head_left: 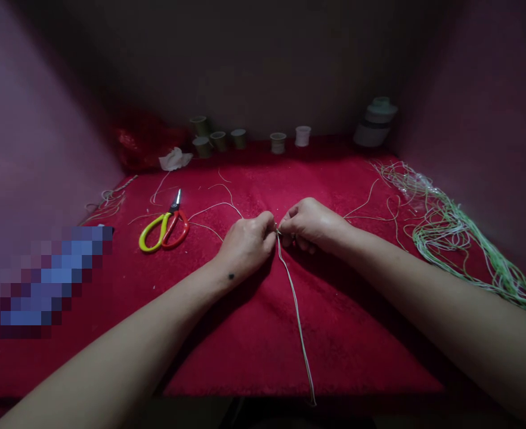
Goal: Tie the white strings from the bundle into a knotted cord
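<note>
Both hands meet at the middle of a red cloth. My left hand is closed in a pinch on thin pale cord. Close beside it, my right hand pinches the cord too, its other fingers curled. From between the fingertips, the pale cord runs down in doubled strands to the cloth's front edge. Thinner cord ends trail out to the left of my left hand, and others show beyond my right wrist. The small spot where the fingertips meet is mostly hidden.
Scissors with yellow and red handles lie left. Thread spools, crumpled white paper and a white bottle stand along the back. Green and white cords heap at the right. A blurred blue item lies far left.
</note>
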Motion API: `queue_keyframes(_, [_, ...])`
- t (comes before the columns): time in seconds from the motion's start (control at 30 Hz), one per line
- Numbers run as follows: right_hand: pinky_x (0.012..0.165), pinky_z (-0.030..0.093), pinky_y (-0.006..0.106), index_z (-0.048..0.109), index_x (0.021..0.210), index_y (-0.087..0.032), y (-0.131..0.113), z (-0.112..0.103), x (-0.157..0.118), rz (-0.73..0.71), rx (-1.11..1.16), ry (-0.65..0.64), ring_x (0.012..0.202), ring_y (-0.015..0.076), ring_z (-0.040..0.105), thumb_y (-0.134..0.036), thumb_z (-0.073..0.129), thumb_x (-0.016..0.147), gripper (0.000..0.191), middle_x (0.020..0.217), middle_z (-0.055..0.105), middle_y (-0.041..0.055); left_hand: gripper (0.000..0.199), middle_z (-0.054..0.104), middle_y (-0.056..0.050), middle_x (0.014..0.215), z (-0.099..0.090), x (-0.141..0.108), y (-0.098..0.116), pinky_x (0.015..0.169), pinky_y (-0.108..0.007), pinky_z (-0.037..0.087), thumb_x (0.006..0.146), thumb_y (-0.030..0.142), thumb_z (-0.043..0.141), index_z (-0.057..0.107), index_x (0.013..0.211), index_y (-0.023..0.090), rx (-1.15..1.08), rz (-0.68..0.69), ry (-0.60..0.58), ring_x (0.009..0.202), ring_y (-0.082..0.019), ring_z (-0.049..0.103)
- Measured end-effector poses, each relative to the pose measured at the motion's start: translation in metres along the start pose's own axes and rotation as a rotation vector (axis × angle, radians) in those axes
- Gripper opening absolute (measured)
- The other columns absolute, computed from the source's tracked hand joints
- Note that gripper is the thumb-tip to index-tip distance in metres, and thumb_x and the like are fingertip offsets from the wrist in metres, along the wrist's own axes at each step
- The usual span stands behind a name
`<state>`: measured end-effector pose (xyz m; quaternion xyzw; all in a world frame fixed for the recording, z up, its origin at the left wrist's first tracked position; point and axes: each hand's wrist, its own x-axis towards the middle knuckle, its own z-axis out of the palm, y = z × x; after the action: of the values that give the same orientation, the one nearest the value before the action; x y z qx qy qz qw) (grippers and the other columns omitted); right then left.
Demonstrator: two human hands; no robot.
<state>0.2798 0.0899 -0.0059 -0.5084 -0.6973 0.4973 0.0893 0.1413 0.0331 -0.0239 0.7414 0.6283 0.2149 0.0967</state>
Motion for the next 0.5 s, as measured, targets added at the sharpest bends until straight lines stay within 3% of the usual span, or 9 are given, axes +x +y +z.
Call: queue_keyframes(0.5, [0.029,0.031,0.017,0.06,0.06,-0.011,-0.0031,0.003,-0.0015,0.016,-0.037,0.019,0.027,0.0062,0.038,-0.014,0.052,0.071,0.014,0.036,0.046,-0.0016,0.007,0.061,-0.001,0.064,0.0005,-0.001,-0.0005,0.055,-0.023,0.036,0.078,0.016,0.048,0.055,0.074,0.017,0.025,0.019,0.005,0.055,-0.012,0.052])
